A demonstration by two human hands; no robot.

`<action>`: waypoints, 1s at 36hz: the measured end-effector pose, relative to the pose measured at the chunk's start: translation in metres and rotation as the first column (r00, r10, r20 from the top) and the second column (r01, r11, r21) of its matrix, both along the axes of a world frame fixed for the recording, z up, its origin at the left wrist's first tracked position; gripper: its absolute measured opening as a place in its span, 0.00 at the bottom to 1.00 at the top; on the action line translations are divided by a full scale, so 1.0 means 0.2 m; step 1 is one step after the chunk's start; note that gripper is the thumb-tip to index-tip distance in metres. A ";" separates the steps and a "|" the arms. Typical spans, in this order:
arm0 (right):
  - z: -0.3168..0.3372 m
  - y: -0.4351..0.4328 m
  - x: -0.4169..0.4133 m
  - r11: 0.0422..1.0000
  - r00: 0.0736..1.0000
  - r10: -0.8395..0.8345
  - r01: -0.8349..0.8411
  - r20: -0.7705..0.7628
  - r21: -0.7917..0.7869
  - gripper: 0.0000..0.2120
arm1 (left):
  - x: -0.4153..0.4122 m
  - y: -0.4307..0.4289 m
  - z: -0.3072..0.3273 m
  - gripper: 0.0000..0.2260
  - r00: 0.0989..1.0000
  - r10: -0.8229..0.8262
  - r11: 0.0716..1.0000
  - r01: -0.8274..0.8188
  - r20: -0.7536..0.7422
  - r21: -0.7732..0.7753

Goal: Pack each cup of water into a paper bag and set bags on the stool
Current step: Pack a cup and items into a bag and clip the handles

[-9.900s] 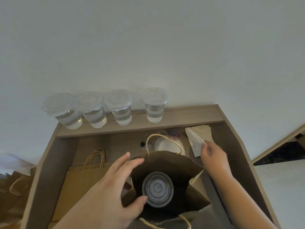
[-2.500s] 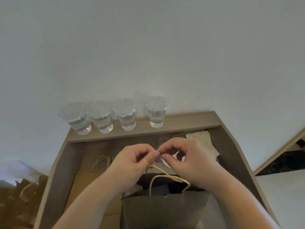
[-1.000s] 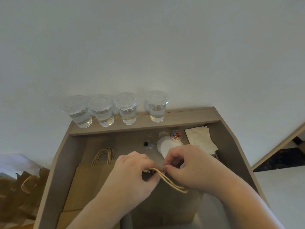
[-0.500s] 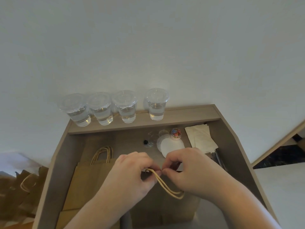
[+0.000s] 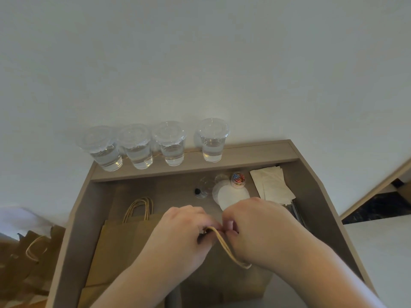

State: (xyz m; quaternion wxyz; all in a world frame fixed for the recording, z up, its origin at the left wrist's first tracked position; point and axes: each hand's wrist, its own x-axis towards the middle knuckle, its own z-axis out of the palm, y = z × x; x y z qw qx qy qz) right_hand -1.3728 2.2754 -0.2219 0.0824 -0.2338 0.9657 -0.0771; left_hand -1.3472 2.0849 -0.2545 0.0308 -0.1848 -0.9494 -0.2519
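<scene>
A brown paper bag (image 5: 224,278) stands at the near edge of the desk with its top closed. My left hand (image 5: 180,236) and my right hand (image 5: 255,227) meet over the bag's top edge, and both pinch it where the twine handles (image 5: 226,250) come together. What lies inside the bag is hidden. Several lidded clear cups of water stand in a row on the back ledge, from the leftmost cup (image 5: 103,150) to the rightmost cup (image 5: 213,141). Flat paper bags (image 5: 120,247) lie stacked to the left of my hands.
The desk has raised side walls (image 5: 73,227). White paper napkins (image 5: 271,184), round white discs (image 5: 231,194) and a small tub of coloured clips (image 5: 238,178) lie at the back right. More brown bags (image 5: 29,256) stand beyond the desk's left side.
The bag was open with a cup inside; its top is now closed. Both hands have come together at the bag's top and handles and sunk slightly lower.
</scene>
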 end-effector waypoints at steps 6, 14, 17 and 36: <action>0.01 0.00 -0.03 0.995 0.985 -0.090 0.082 0.150 0.058 0.10 | 0.00 -0.01 -0.03 0.03 0.998 0.033 0.997 -0.030 -0.054 0.066; 0.00 -0.04 -0.03 0.994 0.962 -0.105 0.100 0.252 0.033 0.06 | 0.07 -0.17 -0.02 0.23 0.997 -0.057 0.983 0.045 0.058 0.180; 0.00 -0.01 -0.04 0.993 0.956 -0.095 0.112 0.277 -0.046 0.03 | 0.08 -0.25 -0.04 0.33 0.983 -0.099 0.984 0.074 0.154 0.160; -0.26 0.43 0.12 0.656 0.915 -0.115 0.363 0.388 -0.662 0.08 | 0.04 -0.17 -0.30 0.10 0.929 0.126 0.708 -0.329 0.347 0.625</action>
